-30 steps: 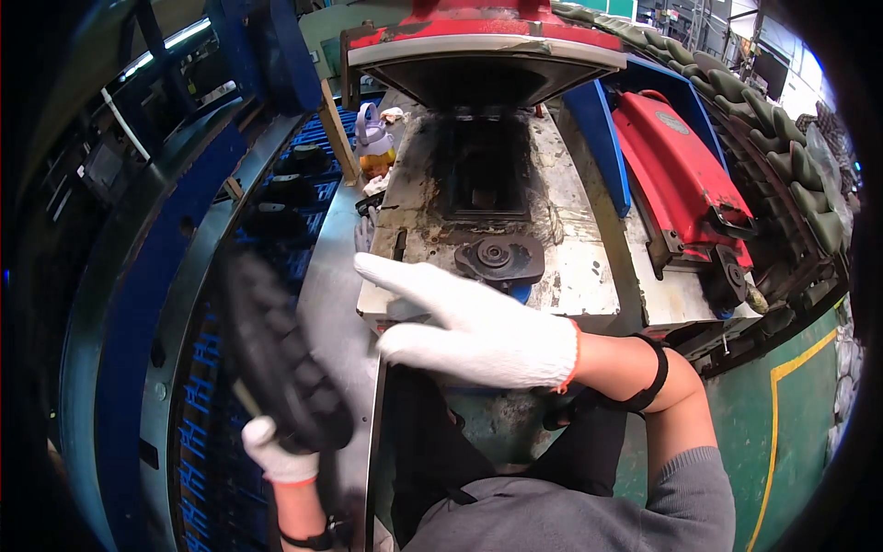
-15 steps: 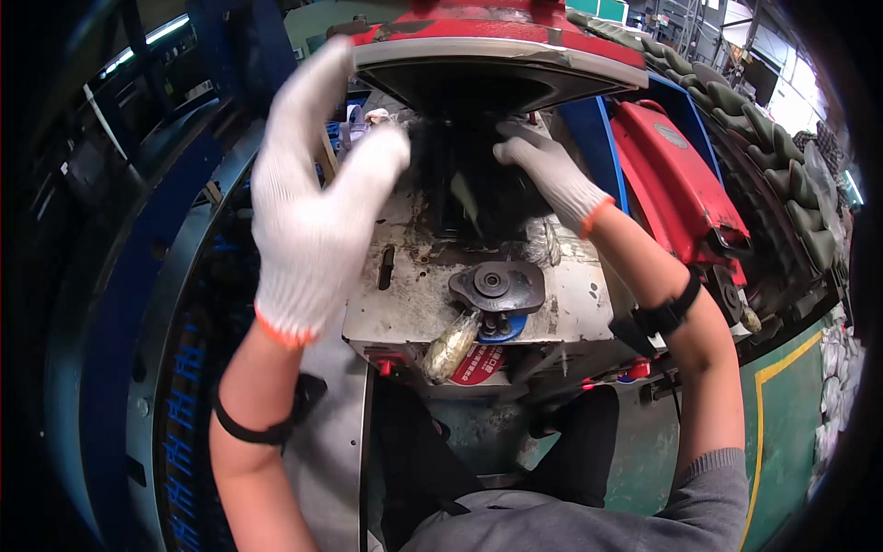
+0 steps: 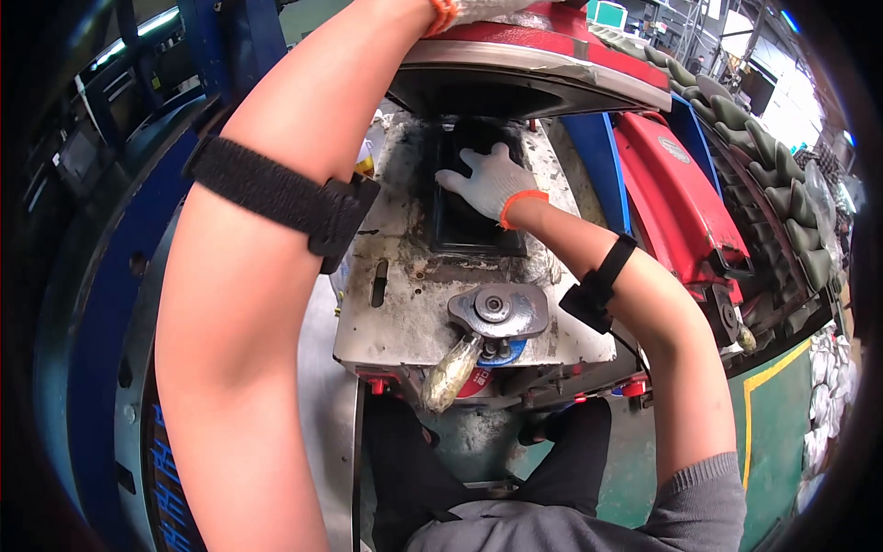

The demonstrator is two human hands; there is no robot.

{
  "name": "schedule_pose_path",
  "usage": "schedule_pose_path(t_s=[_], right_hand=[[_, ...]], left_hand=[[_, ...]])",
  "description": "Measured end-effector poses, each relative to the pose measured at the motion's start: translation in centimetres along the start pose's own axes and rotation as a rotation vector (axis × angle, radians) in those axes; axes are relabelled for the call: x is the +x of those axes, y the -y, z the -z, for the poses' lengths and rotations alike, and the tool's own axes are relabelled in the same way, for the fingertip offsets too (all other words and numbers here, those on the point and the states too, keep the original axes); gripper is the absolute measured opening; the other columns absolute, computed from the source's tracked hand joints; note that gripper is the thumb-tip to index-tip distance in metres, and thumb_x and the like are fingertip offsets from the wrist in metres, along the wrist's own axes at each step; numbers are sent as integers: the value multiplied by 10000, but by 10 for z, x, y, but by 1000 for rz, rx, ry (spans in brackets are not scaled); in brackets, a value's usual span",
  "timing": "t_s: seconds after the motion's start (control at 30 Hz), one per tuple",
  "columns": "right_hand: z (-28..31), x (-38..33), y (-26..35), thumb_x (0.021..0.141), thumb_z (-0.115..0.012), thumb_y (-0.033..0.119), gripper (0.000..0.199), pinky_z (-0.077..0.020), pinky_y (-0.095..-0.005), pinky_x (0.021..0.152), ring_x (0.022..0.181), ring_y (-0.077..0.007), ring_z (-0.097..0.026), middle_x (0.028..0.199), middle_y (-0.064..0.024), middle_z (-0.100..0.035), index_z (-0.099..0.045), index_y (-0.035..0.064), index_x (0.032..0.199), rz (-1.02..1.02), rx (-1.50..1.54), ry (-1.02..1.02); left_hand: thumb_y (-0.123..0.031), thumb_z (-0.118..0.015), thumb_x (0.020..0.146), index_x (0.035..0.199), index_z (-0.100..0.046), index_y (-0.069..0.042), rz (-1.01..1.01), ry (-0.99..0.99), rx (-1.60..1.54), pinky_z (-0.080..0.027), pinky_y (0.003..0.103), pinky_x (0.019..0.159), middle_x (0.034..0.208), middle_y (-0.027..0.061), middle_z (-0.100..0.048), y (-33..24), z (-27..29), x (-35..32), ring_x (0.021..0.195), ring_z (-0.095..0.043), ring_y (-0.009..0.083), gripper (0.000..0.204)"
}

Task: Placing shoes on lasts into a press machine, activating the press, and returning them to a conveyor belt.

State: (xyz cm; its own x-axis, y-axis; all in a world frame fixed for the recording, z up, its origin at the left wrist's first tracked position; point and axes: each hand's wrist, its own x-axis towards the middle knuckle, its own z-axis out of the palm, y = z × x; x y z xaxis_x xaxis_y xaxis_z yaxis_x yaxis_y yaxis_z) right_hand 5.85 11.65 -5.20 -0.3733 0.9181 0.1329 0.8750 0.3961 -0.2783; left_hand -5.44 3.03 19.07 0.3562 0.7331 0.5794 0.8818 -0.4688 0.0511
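Observation:
My right hand [image 3: 492,179], in a white knit glove with an orange cuff, is spread on a glossy black rectangular panel [image 3: 460,237] lying in the worn, pale machine table [image 3: 386,322]. Its fingers are apart and hold nothing I can see. Up at the top edge, my gloved left hand [image 3: 483,9] lies against the red upper part of the machine [image 3: 543,26]. The frame edge cuts off its fingers, so its grip is hidden. Between the two hands hangs a tilted black plate [image 3: 515,83] with a pale rim, under the red part.
A metal cam-like fitting [image 3: 497,311] with a plastic-wrapped handle [image 3: 451,373] sits at the table's front. On the right are a red cover [image 3: 676,189], a blue panel [image 3: 596,170] and a rack of olive-green curved pieces [image 3: 759,138]. A blue frame [image 3: 110,331] stands left.
My left hand has risen from beside the raised plate to the red upper part, its forearm crossing the left side. My right hand has moved left and spread over the black panel.

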Motion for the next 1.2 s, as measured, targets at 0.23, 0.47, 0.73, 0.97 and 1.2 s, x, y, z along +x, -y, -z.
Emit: schedule_pose_path(t_s=[0.23, 0.47, 0.73, 0.97, 1.2], right_hand=[[43, -100, -41, 999, -555, 577, 632, -469, -414, 1119, 1290, -374, -625, 1360, -208, -663, -668, 101, 1400, 304, 173, -132], [32, -253, -61, 1017, -629, 279, 283, -554, -377, 890, 977, -232, -711, 1000, -112, -733, -755, 26, 1036, 377, 756, 408], [-56, -260, -1, 1057, -592, 506, 607, -582, -327, 842, 1070, -203, -680, 1266, -86, -658, -509, 83, 1484, -14, 1675, 984], [-55, -265, 15, 1044, -628, 452, 465, -542, -385, 866, 1068, -263, -653, 1122, -68, -649, -573, 122, 1368, -248, 2430, 852], [-11, -281, -92, 1059, -560, 513, 567, -440, -286, 563, 645, -143, -515, 786, -3, -541, -559, 68, 1411, -424, 2161, 489]], left_hand=[[-422, -678, 969, 1114, -772, -19, -1, 272, -113, -569, 377, 912, 1030, 154, -762, 8, -43, 1, 992, -729, 231, 438], [-493, -642, 963, 897, -732, -22, 324, 868, -515, -513, 303, 535, 656, 54, -666, -20, -106, -77, 540, -612, 136, 484], [-592, -639, 915, 970, -808, -87, 199, 704, -312, -535, 357, 745, 820, 80, -749, -33, -138, -110, 745, -709, 207, 536], [-610, -630, 910, 986, -812, -105, 170, 643, -240, -538, 361, 790, 816, 91, -751, -33, -150, -119, 781, -718, 222, 542], [-619, -615, 917, 977, -777, -82, 172, 641, -281, -522, 391, 787, 795, 112, -710, -44, -146, -115, 774, -697, 259, 564]])
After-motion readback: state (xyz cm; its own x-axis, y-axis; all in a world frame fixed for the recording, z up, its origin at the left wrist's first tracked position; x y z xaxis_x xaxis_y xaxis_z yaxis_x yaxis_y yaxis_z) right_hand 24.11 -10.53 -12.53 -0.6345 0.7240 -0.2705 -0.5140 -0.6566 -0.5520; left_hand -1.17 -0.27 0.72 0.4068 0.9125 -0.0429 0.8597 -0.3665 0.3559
